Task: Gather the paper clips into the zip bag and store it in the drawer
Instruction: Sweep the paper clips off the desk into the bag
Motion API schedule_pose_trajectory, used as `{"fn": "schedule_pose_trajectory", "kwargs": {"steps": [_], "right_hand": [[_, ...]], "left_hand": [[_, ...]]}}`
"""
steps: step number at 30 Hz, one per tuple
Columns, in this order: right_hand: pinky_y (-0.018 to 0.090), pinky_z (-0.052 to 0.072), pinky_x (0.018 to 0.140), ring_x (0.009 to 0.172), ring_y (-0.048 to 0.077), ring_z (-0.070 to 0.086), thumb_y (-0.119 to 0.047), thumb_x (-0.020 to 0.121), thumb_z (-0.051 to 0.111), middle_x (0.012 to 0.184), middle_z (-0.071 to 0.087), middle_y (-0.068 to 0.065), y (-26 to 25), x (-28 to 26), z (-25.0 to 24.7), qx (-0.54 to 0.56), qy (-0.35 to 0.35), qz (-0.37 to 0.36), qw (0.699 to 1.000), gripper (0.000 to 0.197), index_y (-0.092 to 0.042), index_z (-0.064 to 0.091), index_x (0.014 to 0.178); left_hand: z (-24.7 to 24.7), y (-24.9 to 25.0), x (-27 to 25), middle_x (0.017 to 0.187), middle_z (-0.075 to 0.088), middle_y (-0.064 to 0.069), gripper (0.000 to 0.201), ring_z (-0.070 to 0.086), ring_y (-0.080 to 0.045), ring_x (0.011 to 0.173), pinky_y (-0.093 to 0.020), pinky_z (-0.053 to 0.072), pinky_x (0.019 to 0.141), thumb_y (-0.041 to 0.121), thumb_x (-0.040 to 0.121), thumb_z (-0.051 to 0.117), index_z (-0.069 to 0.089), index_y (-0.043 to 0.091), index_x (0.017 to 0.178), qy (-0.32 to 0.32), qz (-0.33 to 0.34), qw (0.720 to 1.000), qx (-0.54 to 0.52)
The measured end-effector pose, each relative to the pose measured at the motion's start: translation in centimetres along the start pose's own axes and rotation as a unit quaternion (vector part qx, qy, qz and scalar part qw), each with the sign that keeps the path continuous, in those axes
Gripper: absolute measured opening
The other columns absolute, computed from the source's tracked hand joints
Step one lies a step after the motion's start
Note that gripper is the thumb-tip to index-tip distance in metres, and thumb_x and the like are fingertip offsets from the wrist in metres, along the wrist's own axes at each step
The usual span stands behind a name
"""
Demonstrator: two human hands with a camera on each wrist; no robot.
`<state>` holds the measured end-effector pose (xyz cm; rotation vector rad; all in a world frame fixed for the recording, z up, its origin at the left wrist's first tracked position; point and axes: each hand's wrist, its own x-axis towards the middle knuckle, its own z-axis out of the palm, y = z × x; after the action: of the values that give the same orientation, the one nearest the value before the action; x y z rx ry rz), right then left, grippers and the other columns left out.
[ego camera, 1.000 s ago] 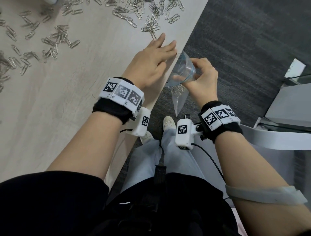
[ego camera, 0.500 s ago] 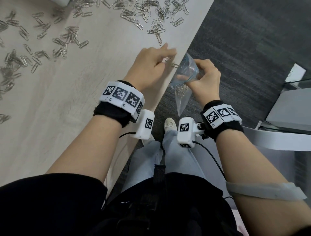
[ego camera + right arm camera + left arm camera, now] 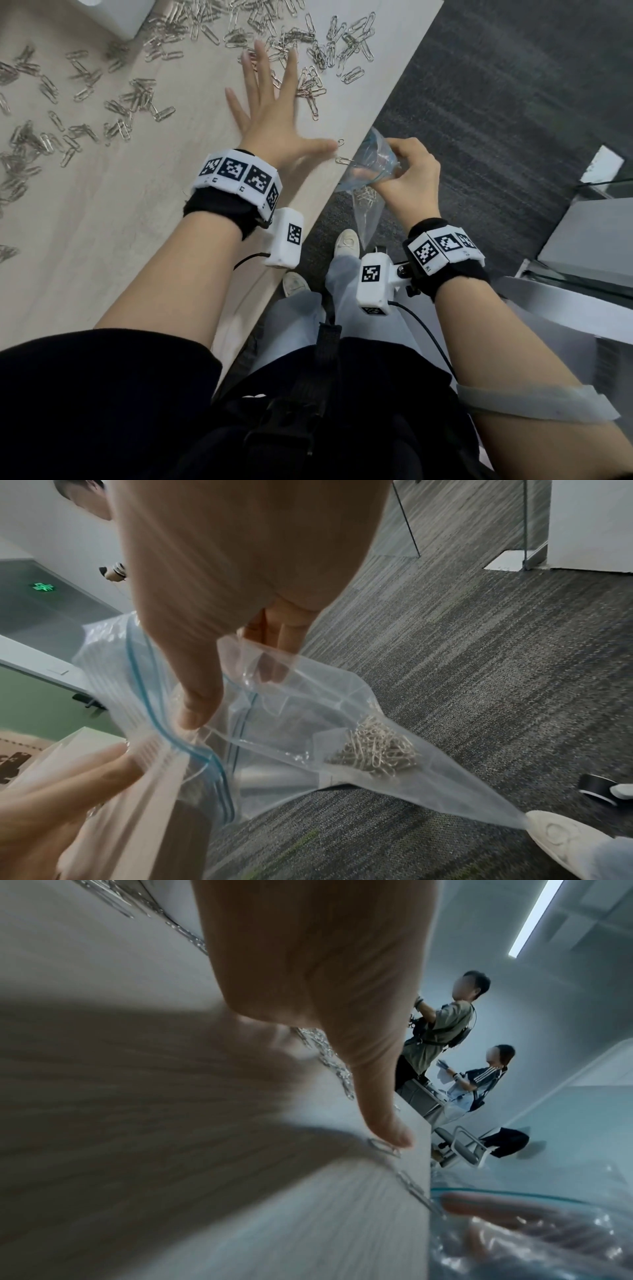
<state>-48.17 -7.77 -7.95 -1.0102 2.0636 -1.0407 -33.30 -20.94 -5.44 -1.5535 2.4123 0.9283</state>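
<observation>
Entry 1, left hand (image 3: 270, 113): I log it spread flat over the table (image 3: 113, 212), fingers straight and splayed, holding nothing. Fingertips reach toward 12 o'clock into the edge of the nearest clip cluster; thumb points toward 3 o'clock, toward the table edge. In the left wrist view the thumb tip sits just beside one clip.

Entry 2, right hand (image 3: 407, 178): off the table edge at 3 o'clock from the left hand, fingers curled around the mouth of the zip bag (image 3: 368, 212), pinching it so the mouth stays parted. In the right wrist view I see the thumb inside the blue zip line and fingers behind the far wall.

Entry 3, zip bag: clear plastic, hanging down from the right hand over the carpet (image 3: 479, 102), mouth just beside the table edge. A clump of clips lies in its lower part (image 3: 373, 748).

Entry 4, paper clips (image 3: 274, 31): many loose ones scattered on the table, thickest from 10 to 1 o'clock of the left hand, with more strewn toward 9 o'clock. Two stray clips (image 3: 342, 152) lie at the table edge between thumb and bag.

Entry 5, white box (image 3: 126, 17): corner only, at the top edge, 11 o'clock.

Entry 6, drawer: I cannot tell where it is.

Entry 7, surroundings: my operator's shoes (image 3: 346, 241) on carpet below the bag; two other persons (image 3: 445, 1026) stand well apart in the left wrist view.
</observation>
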Motion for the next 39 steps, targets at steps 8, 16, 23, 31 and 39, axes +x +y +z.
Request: {"fn": "schedule_pose_trajectory", "kwargs": {"steps": [8, 16, 23, 31, 39], "right_hand": [[0.023, 0.048, 0.069, 0.085, 0.018, 0.061, -0.022, 0.07, 0.08, 0.093, 0.064, 0.007, 0.1, 0.2, 0.2, 0.009, -0.006, -0.004, 1.0, 0.035, -0.008, 0.068, 0.1], [0.032, 0.052, 0.07, 0.082, 0.016, 0.06, -0.041, 0.066, 0.076, 0.087, 0.06, -0.002, -0.4, 0.3, -0.1, 0.007, -0.011, -0.008, 1.0, 0.042, -0.013, 0.069, 0.097], [0.005, 0.039, 0.063, 0.08, 0.011, 0.057, -0.028, 0.068, 0.081, 0.088, 0.06, 0.0, -0.2, 0.6, -0.3, 0.004, -0.01, -0.007, 1.0, 0.035, -0.012, 0.069, 0.096], [0.004, 0.038, 0.061, 0.079, 0.014, 0.057, -0.024, 0.07, 0.079, 0.089, 0.063, 0.009, 0.0, 1.3, -0.4, 0.008, -0.004, -0.014, 1.0, 0.031, -0.008, 0.069, 0.094], [0.004, 0.039, 0.062, 0.075, 0.002, 0.053, -0.02, 0.071, 0.08, 0.086, 0.058, 0.0, 0.2, 1.7, -0.3, 0.021, -0.002, -0.002, 1.0, 0.025, -0.015, 0.068, 0.093]], "left_hand": [[1.7, 1.3, 0.6, 0.151, -0.028, -0.019, 0.129, -0.026, -0.036, 0.14, -0.064, -0.016, 0.105, 0.088, 0.059, 0.045, -0.021, 0.016, 0.144, -0.023, 0.019, 0.996, 0.084], [2.7, 1.9, 0.5, 0.152, -0.027, -0.015, 0.084, -0.027, -0.035, 0.139, -0.057, -0.017, 0.109, 0.057, 0.092, 0.034, -0.016, 0.017, 0.146, -0.057, 0.088, 0.99, 0.09], [1.6, 0.5, 1.3, 0.154, -0.02, -0.017, 0.066, -0.018, -0.031, 0.143, -0.056, -0.015, 0.111, 0.035, 0.099, 0.032, -0.009, 0.017, 0.148, 0.065, 0.029, 0.997, 0.02], [-0.3, -0.7, 4.2, 0.156, -0.013, -0.016, 0.07, -0.013, -0.034, 0.144, -0.06, -0.01, 0.111, 0.049, 0.093, 0.037, 0.0, 0.027, 0.148, 0.145, -0.075, 0.986, 0.015], [-2.4, -1.7, 6.9, 0.155, -0.015, -0.017, 0.069, -0.016, -0.037, 0.143, -0.061, -0.011, 0.11, 0.061, 0.091, 0.028, 0.002, 0.031, 0.148, 0.164, -0.118, 0.979, 0.006]]}}
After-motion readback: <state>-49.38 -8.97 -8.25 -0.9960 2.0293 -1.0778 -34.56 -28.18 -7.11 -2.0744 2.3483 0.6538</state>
